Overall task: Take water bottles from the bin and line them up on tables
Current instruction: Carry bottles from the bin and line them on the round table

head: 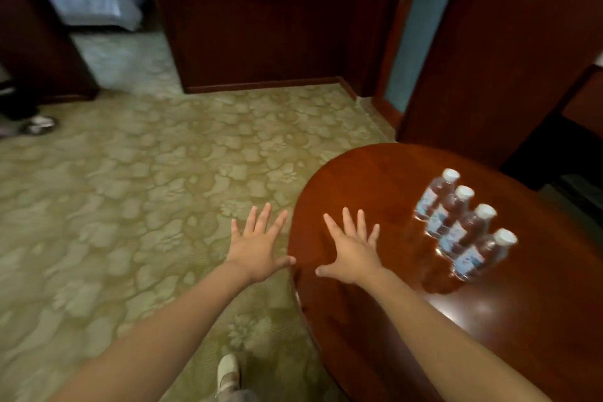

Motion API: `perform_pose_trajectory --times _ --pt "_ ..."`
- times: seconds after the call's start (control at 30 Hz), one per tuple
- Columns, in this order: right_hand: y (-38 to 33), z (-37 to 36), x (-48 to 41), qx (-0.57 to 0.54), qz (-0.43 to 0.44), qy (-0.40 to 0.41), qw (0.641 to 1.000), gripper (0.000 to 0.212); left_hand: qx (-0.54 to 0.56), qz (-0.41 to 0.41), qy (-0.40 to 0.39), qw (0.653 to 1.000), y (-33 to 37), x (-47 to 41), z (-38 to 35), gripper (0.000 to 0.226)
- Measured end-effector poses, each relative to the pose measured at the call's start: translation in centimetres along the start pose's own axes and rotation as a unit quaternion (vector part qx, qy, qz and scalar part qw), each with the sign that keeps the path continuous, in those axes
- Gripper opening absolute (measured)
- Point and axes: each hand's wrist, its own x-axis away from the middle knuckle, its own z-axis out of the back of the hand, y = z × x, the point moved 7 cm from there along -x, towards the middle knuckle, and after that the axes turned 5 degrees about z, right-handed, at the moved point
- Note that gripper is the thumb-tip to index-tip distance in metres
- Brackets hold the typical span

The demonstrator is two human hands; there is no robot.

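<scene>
The left hand (257,251) and right hand (354,251) spread fingers wide, empty. Right of them, four bottles (463,225) stand on the counter (375,179): probably light, smooth, tippy; grasp mid-body.

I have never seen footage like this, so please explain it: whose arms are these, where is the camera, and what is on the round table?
There is no machine here. A person wears a wide-angle camera on the head, looking forward and down, so you see that person's own two bare arms reaching out.

The left hand is spread flat above the patterned carpet, just beside the table's edge. The right hand is spread above the round dark wooden table; whether it touches the wood cannot be told. Neither hand holds anything.

On the table, four water bottles with white caps stand upright in a close row. The bin they come from is not in view. At the bottom edge you can see the person's own shoe.
</scene>
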Motion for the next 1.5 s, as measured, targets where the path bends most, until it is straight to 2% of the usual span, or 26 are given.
perform_pose_trajectory --times 0.27,0.63,0.8,1.07,1.5 --pt "-16.5 -1.6 -7.0 0.025 0.154 -0.025 0.987 0.117 0.04 0.163 0.016 0.986 -16.3 4.6 0.8 0.096" --pt "-48.5 -7.6 -12.1 0.063 0.347 -0.06 0.934 0.116 0.073 0.367 0.034 0.927 -43.6 16.6 1.6 0.097" --pt "-61.1 -11.0 -11.5 0.069 0.418 -0.088 0.901 0.119 0.092 0.45 0.04 0.888 -53.7 23.7 1.3 0.097" --pt "-76.4 -14.2 -10.5 0.111 0.533 -0.115 0.831 0.117 0.14 0.556 0.054 0.817 -63.7 31.4 0.0 0.097" --pt "-100.0 -17.8 -17.5 0.143 0.667 -0.141 0.718 0.114 0.18 0.7 0.083 0.686 -81.0 32.4 0.7 0.098"
